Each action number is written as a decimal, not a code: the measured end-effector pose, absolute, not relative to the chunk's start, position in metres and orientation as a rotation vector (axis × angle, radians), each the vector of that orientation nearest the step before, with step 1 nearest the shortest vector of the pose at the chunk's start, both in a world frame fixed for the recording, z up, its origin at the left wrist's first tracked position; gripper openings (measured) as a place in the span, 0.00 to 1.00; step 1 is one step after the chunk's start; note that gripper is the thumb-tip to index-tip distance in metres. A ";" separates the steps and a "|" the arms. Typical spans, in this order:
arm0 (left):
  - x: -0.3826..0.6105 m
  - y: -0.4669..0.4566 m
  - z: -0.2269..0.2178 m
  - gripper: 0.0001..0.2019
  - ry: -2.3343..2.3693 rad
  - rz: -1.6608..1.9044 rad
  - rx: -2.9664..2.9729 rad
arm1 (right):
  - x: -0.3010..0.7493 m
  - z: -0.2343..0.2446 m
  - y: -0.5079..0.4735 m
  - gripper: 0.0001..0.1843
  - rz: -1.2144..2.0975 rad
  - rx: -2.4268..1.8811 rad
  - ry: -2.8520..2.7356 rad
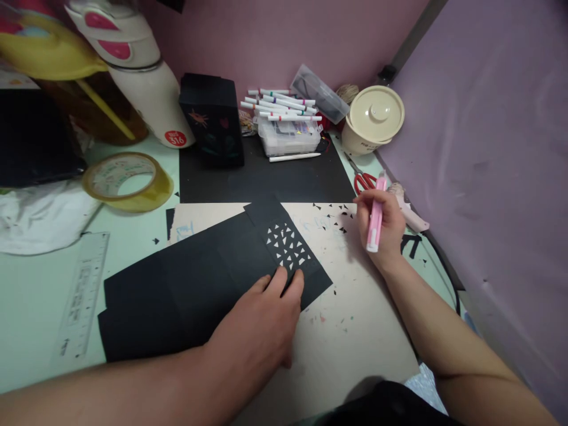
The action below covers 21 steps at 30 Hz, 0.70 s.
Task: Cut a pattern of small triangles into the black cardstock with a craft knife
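Note:
A sheet of black card (195, 278) with fold lines lies slanted on a pale board (355, 319). A cluster of small triangular holes (288, 245) shows white near its right end. My left hand (261, 319) rests on the card just below the holes, fingers apart and slightly bent, fingertips touching the surface. Right of the card and clear of it, my right hand (386, 222) is closed around a pink utility knife (376, 219), its blade end pointing up and away. Tiny black paper scraps (339, 222) are scattered on the board between the card and that hand.
Red-handled scissors (364, 180) and a pink glue gun (410, 213) lie beyond my right hand. A lidded cream pot (373, 118), markers (284, 106) on a plastic box, a black box (212, 121) and a white bottle (146, 89) stand behind. Tape (128, 180) and a ruler (84, 296) lie left.

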<state>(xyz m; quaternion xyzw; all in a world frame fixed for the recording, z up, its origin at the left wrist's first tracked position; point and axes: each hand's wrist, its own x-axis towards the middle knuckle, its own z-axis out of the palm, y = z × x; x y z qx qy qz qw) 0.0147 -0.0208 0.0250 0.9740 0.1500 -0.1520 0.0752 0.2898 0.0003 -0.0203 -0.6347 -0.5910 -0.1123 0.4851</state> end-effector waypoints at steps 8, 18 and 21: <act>0.012 -0.023 0.027 0.45 0.451 -0.411 2.917 | 0.282 -0.018 -0.008 0.13 0.082 -1.534 -1.455; 0.013 -0.022 0.026 0.45 0.502 -0.324 2.963 | 0.278 -0.007 -0.012 0.13 0.177 -1.410 -1.685; 0.011 -0.030 0.026 0.45 0.506 -0.307 2.955 | 0.276 -0.007 -0.014 0.12 0.291 -1.415 -1.633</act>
